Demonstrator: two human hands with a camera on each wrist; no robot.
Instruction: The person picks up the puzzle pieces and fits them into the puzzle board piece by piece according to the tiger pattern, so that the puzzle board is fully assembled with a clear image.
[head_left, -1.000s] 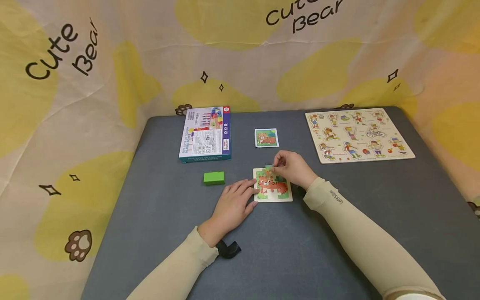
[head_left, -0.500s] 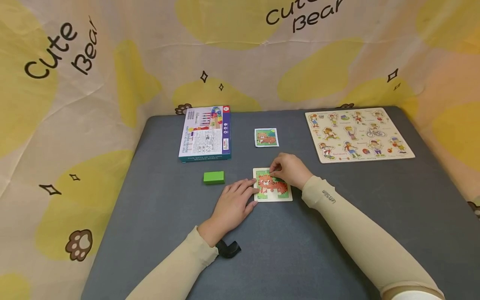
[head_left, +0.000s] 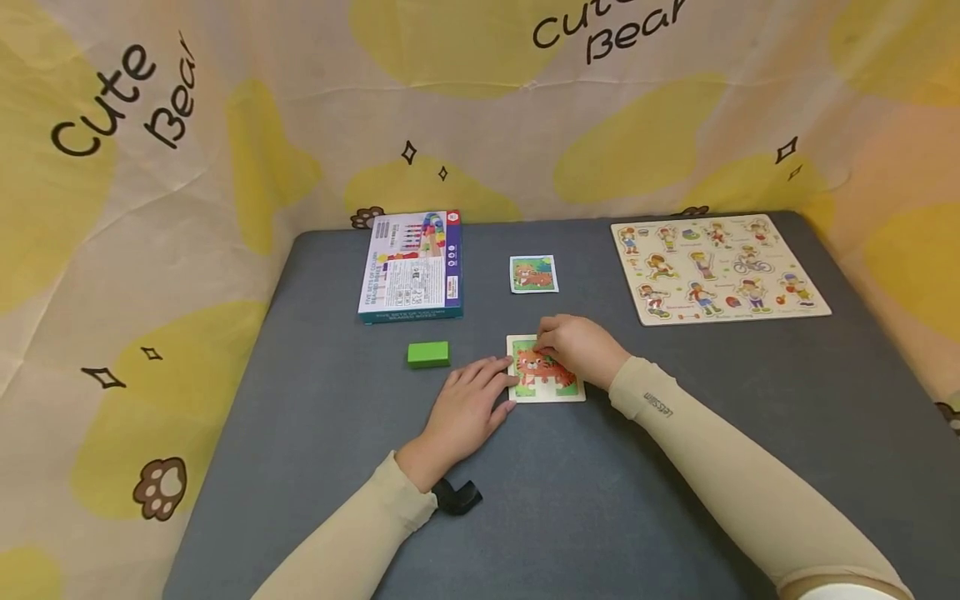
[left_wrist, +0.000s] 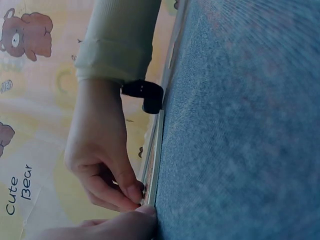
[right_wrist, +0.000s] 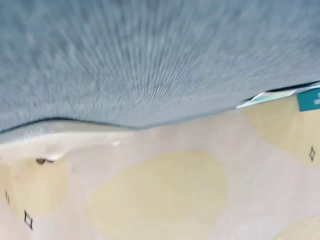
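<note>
A small square puzzle board (head_left: 547, 397) with a pale frame and an orange tiger on green lies on the grey table. My left hand (head_left: 467, 410) rests with its fingers spread, fingertips on the board's left edge. Over the board's upper part, my right hand (head_left: 583, 346) has its thumb and fingertips brought together on a puzzle piece, which the fingers mostly hide. From the left wrist view, the right hand (left_wrist: 102, 145) is seen low over the thin board (left_wrist: 156, 155), thumb and forefinger close together. Pale gaps show along the lower part of the picture.
Behind the board lies a small tiger picture card (head_left: 534, 274). A green block (head_left: 428, 355) sits left of the board, and a boxed bead set (head_left: 411, 267) stands farther back. At the back right is a large puzzle board (head_left: 723, 268) of children's figures.
My right hand has lowered the puzzle piece from above the board's top edge into the upper part of the picture and shifted slightly toward me. The left hand has stayed in place.
</note>
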